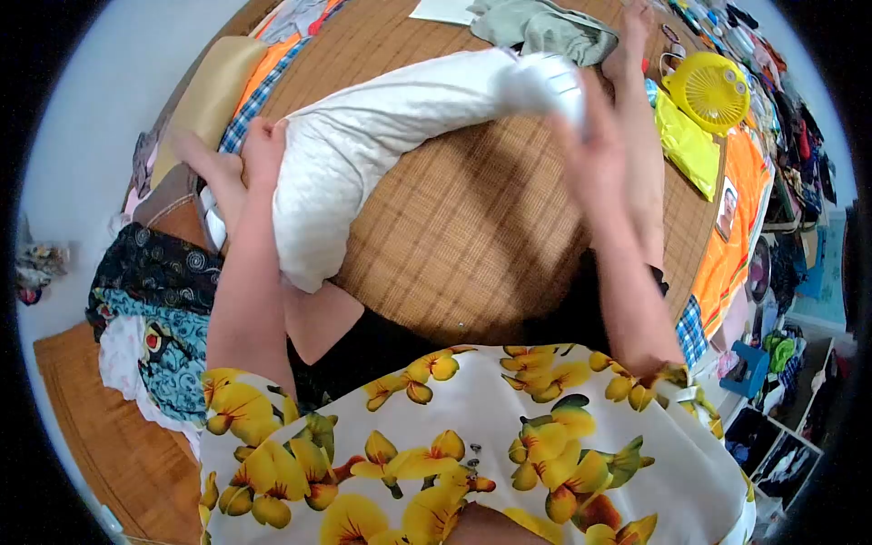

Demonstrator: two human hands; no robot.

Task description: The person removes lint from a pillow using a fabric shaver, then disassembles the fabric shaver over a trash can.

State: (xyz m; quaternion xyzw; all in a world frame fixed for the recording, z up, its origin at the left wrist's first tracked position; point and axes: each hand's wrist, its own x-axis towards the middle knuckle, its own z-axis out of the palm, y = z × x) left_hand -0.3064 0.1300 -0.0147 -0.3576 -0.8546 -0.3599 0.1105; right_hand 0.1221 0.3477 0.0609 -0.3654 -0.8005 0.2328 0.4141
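A white quilted cloth stretches in a curve between my hands, over my bent leg on the left side. My left hand is closed on its upper left edge. On the other side, my right hand is wrapped round a rounded white object with grey marks, smeared by motion, at the far end of the cloth. I cannot tell what kind of thing this object is. The cloth's lower left end hangs in a rounded fold beside my knee.
Under me lies a brown checked woven mat. A grey-green cloth is bunched at the far edge. To the right are a yellow fan, a yellow packet and an orange cloth. Dark and blue patterned fabrics are piled left.
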